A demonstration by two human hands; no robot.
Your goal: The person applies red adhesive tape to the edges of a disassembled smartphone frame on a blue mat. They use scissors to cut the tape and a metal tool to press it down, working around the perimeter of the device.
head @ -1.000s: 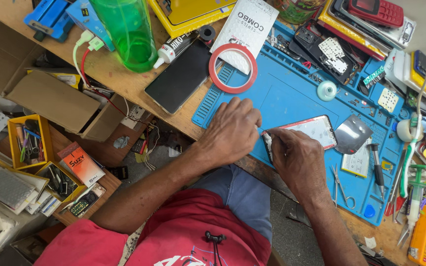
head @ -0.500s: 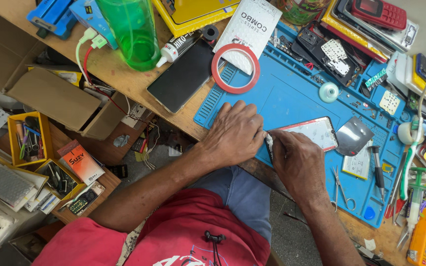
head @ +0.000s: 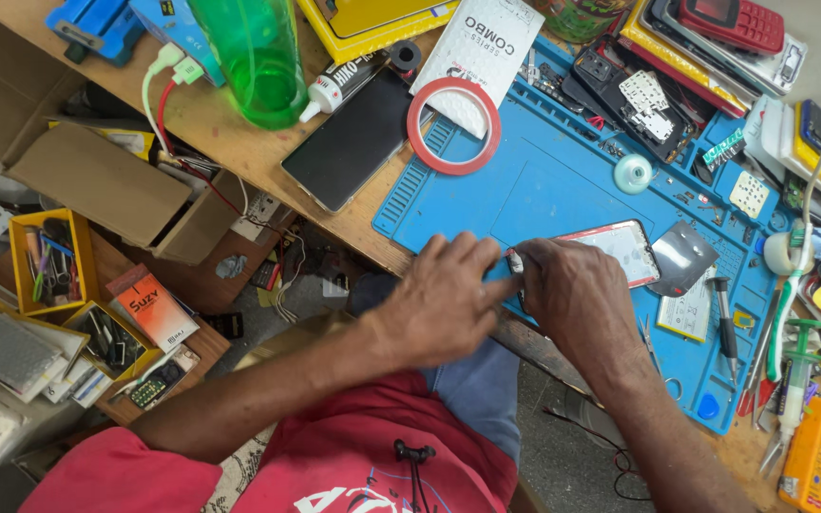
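Tape ring [head: 454, 126], black phone [head: 352, 142] beyond hands

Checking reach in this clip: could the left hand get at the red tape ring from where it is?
Probably yes. The left hand rests at the mat's near edge, and the tape ring lies flat just beyond it with only bare mat between.

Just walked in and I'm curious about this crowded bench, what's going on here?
A person in a red shirt is bent over a blue work mat on a wooden bench. The right hand presses down on a phone with a red-edged screen lying on the mat, while the left hand reaches in with its fingertips at the phone's near end, where something small and pale sits between the two hands. A red tape ring, a dark phone and a green bottle lie untouched nearby.
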